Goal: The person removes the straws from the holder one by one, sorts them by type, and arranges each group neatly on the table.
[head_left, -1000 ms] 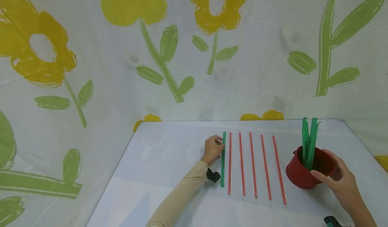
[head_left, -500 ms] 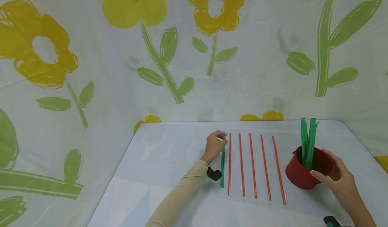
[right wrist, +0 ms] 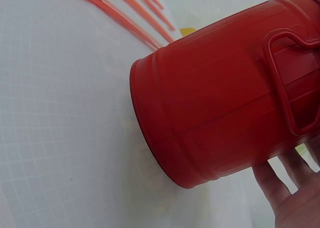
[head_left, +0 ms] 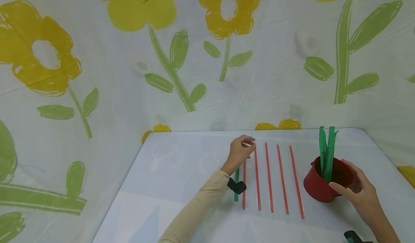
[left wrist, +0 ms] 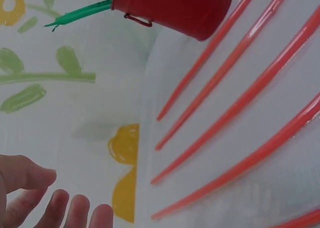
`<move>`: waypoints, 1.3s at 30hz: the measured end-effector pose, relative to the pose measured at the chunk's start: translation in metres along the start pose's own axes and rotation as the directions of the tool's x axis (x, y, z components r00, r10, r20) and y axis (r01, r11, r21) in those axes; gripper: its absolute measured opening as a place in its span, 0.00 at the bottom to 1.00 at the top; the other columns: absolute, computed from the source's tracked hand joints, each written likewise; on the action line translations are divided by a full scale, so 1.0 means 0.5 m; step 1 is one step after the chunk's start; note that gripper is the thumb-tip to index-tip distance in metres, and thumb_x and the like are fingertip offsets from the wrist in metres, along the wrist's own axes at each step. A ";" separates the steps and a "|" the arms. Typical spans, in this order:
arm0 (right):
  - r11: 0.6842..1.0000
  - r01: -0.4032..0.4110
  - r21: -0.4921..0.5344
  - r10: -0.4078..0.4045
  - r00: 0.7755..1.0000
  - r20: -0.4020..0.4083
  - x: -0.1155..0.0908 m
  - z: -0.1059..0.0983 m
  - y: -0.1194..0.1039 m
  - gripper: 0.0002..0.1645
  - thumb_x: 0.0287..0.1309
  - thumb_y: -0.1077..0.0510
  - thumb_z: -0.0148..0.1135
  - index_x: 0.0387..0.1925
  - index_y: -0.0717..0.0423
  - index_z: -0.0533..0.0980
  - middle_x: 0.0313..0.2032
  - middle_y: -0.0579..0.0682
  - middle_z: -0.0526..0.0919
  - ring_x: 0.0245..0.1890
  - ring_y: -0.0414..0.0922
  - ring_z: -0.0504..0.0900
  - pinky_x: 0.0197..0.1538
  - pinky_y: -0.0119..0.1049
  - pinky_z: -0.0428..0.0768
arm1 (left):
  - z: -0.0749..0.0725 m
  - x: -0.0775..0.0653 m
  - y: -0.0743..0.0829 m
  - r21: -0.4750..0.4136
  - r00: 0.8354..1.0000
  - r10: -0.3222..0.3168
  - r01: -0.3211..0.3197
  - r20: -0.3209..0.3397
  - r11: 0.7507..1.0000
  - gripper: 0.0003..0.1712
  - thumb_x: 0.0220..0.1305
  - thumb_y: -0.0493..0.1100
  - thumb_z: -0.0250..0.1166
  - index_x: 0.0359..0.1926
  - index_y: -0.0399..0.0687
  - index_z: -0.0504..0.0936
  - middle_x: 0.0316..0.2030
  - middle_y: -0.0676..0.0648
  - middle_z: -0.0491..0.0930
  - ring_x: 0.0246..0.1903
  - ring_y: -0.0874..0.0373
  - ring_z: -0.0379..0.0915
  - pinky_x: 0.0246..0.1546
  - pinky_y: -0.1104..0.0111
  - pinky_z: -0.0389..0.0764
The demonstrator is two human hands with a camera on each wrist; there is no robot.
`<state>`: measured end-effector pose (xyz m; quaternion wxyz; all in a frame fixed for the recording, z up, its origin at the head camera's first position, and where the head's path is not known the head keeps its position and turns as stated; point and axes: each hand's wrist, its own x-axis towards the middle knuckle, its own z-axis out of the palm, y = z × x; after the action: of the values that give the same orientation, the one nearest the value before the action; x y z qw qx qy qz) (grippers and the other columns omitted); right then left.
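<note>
In the head view my left hand (head_left: 239, 152) hovers over the far ends of the leftmost red straws (head_left: 257, 181), fingers loosely bent. Nothing shows between its fingers (left wrist: 59, 200) in the left wrist view. The red straws lie side by side in clear wrappers. A flat green printed packet (head_left: 236, 196) lies left of them, partly hidden by my left hand and wrist. My right hand (head_left: 366, 194) grips a small red metal bucket (head_left: 317, 185) at its right side, thumb on the rim. Several green packets (head_left: 329, 153) stand in the bucket, leaning left.
The white table (head_left: 155, 196) carries faint printed patterns. Behind it hangs a pale cloth (head_left: 272, 95) with large yellow flowers. A wire handle (right wrist: 280, 78) sticks out from the bucket's side. A black wrist device (head_left: 236, 186) hangs under my left wrist.
My left hand has left the green packet, moving right over the red straws' far ends. The green packet stays on the table. My right hand still holds the bucket in place.
</note>
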<state>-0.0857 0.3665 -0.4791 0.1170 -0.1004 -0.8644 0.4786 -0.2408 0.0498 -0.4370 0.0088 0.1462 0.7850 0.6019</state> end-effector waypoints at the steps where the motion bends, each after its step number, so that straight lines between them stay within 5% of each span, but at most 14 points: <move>1: 1.000 0.002 -0.002 -0.002 1.000 0.000 0.000 0.000 0.001 0.52 0.55 0.53 0.67 0.73 0.34 0.47 0.67 0.52 0.58 0.48 0.26 0.58 0.33 0.14 0.73 | 0.003 -0.001 0.005 -0.007 1.000 0.003 -0.003 0.002 1.000 0.10 0.58 0.34 0.64 0.42 0.46 0.83 0.33 0.50 0.80 0.25 0.65 0.75 0.19 0.71 0.80; 27: 1.000 0.011 -0.010 -0.011 1.000 -0.012 -0.003 -0.002 -0.003 0.52 0.54 0.53 0.68 0.73 0.34 0.47 0.67 0.51 0.58 0.47 0.25 0.59 0.33 0.14 0.73 | 0.096 0.001 0.088 -0.213 0.990 0.122 -0.105 0.066 0.971 0.12 0.60 0.36 0.65 0.46 0.46 0.81 0.37 0.49 0.81 0.31 0.65 0.77 0.28 0.71 0.82; 39: 1.000 0.015 -0.009 -0.015 1.000 -0.005 -0.004 -0.001 -0.007 0.52 0.55 0.52 0.67 0.73 0.34 0.47 0.67 0.51 0.58 0.47 0.25 0.59 0.34 0.14 0.73 | 0.154 0.002 0.117 -0.204 0.985 0.141 -0.119 0.097 0.972 0.13 0.61 0.39 0.65 0.48 0.49 0.80 0.36 0.55 0.80 0.33 0.68 0.75 0.29 0.75 0.81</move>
<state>-0.0838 0.3645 -0.4763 0.1222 -0.0958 -0.8669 0.4737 -0.2146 0.1361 -0.4026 0.0276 0.2289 0.7085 0.6670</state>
